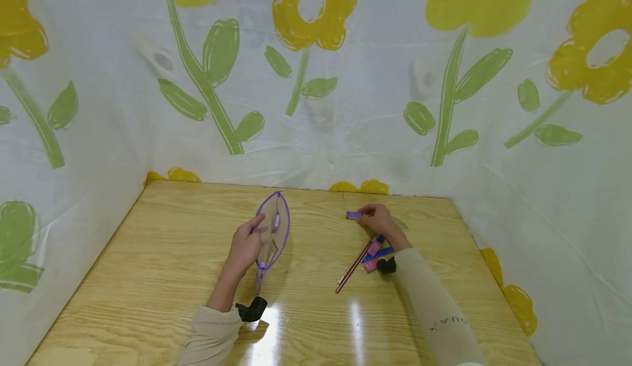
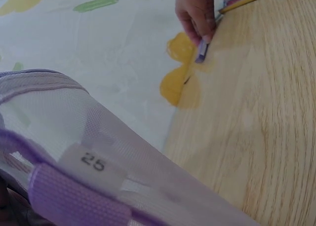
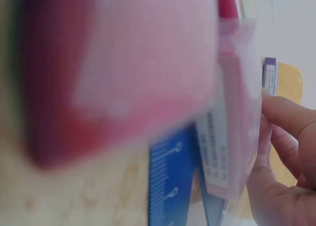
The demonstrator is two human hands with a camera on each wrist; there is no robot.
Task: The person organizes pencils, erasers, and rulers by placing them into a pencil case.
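Note:
My left hand (image 1: 244,245) grips the near side of a mesh zip pouch (image 1: 281,245) with purple trim, its mouth spread wide. A small purple and white tag (image 1: 276,222) shows within the mouth. In the left wrist view the pouch's mesh (image 2: 133,147) fills the lower left. Over on the right, my right hand (image 1: 377,219) pinches a small purple eraser (image 1: 353,215) at one end, close to the tabletop. Its white label (image 3: 270,78) shows beyond the fingertips in the right wrist view.
Beneath the right wrist lie pencils (image 1: 353,267), a blue ruler piece (image 1: 380,253) and pink wrapped blocks (image 1: 373,248). A clear protractor (image 1: 400,223) lies behind that wrist. The wooden table (image 1: 168,245) meets flower-printed white sheets (image 1: 365,91) at the back and sides.

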